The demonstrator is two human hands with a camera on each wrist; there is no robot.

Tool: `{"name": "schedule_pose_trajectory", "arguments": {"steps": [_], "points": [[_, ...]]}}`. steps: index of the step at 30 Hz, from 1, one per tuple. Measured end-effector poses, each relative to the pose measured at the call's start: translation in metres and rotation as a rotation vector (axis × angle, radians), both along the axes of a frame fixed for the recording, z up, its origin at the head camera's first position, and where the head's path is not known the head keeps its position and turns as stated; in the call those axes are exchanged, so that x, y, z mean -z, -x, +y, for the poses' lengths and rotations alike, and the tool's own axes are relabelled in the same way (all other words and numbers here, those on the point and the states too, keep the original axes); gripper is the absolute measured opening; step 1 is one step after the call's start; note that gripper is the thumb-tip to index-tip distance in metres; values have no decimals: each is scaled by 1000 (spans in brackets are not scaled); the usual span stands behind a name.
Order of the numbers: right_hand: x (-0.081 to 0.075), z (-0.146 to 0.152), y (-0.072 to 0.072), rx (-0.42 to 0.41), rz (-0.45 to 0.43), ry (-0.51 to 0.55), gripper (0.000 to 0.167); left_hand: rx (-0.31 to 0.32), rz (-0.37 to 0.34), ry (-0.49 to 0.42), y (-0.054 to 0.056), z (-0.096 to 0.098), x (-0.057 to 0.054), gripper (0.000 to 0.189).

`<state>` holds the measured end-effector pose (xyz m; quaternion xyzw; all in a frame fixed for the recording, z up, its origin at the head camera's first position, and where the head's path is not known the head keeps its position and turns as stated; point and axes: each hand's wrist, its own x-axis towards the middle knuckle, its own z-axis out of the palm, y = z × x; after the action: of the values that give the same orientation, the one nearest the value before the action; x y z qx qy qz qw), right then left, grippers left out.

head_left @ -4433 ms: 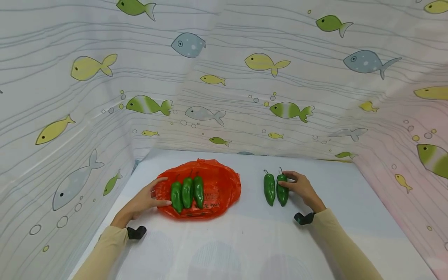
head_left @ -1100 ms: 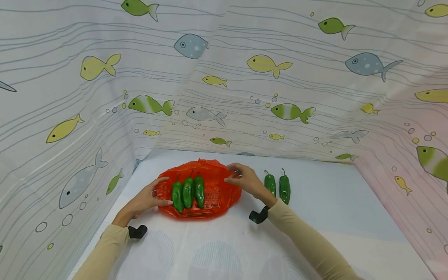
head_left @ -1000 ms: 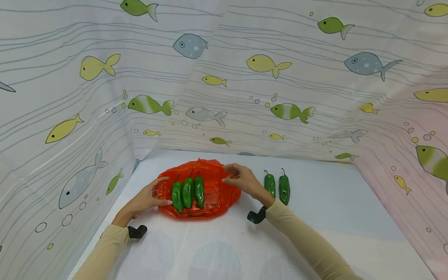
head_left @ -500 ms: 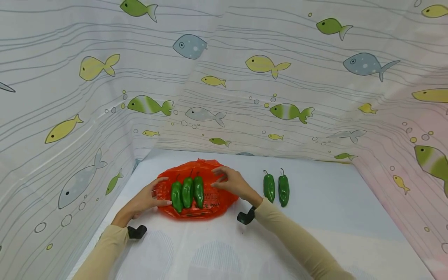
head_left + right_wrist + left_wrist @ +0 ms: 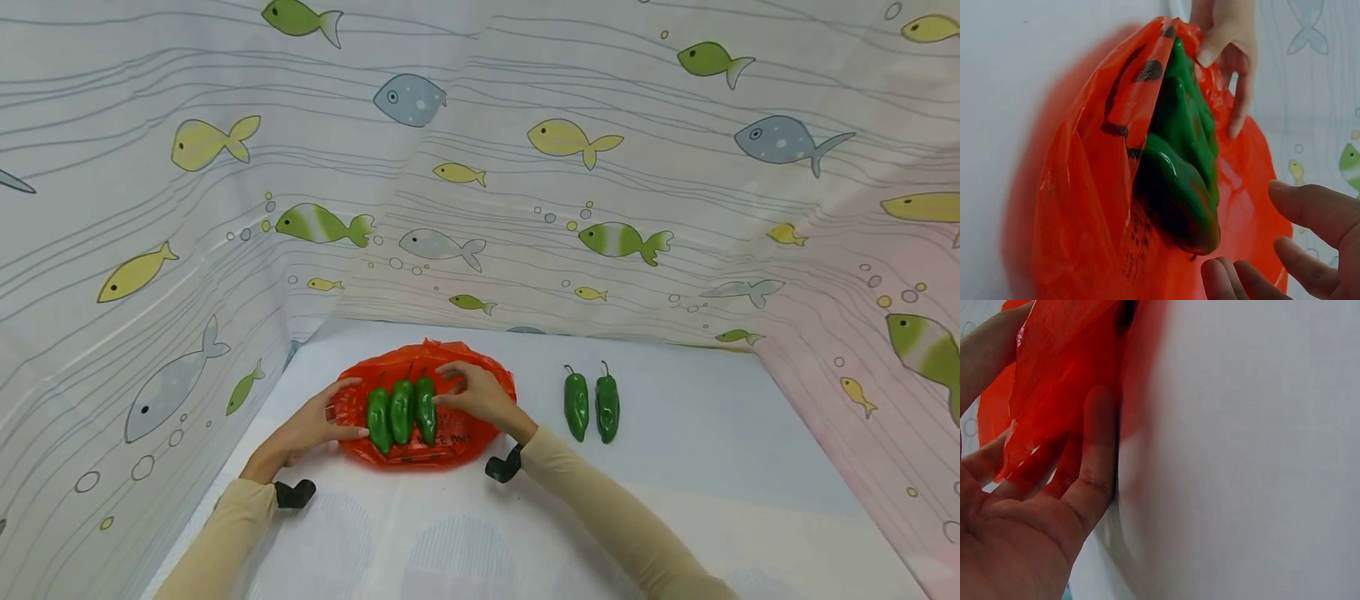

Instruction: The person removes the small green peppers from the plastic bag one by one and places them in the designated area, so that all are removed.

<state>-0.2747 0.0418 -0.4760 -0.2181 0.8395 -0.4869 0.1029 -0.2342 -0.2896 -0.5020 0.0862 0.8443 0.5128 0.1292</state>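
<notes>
Three glossy green chili peppers [image 5: 402,412] lie side by side on an open red plastic bag [image 5: 483,417] on the table. At the bag's left edge, my left hand [image 5: 311,425] grips the plastic, thumb nearest the leftmost pepper. The left wrist view shows its fingers [image 5: 1099,434] partly behind the red film [image 5: 1066,369]. My right hand [image 5: 483,396] hovers over the bag's right part, beside the rightmost pepper, fingers loosely bent and holding nothing. In the right wrist view its fingertips [image 5: 1285,190] are apart from the peppers [image 5: 1179,175]. Two more green chili peppers [image 5: 576,406] lie to the right.
A white table [image 5: 697,433] carries everything. Fish-patterned cloth walls [image 5: 480,250] rise behind and on both sides. A black wrist mount [image 5: 504,464] sits at the right wrist, and another mount [image 5: 296,493] at the left.
My right hand has moved left, from the right-hand pepper pair to over the bag beside the three peppers. The pair stays on the table. My left hand stays at the bag's edge.
</notes>
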Motion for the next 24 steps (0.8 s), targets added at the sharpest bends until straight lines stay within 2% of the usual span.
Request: {"name": "schedule_pose_trajectory", "arguments": {"steps": [7, 13, 24], "points": [[3, -12, 2, 8, -26, -7, 55, 5, -10, 2, 1, 2, -2, 99], [9, -21, 5, 20, -34, -25, 54, 29, -6, -32, 1, 1, -3, 100], [16, -32, 11, 61, -61, -64, 51, 13, 0, -33, 0, 1, -1, 101]]}}
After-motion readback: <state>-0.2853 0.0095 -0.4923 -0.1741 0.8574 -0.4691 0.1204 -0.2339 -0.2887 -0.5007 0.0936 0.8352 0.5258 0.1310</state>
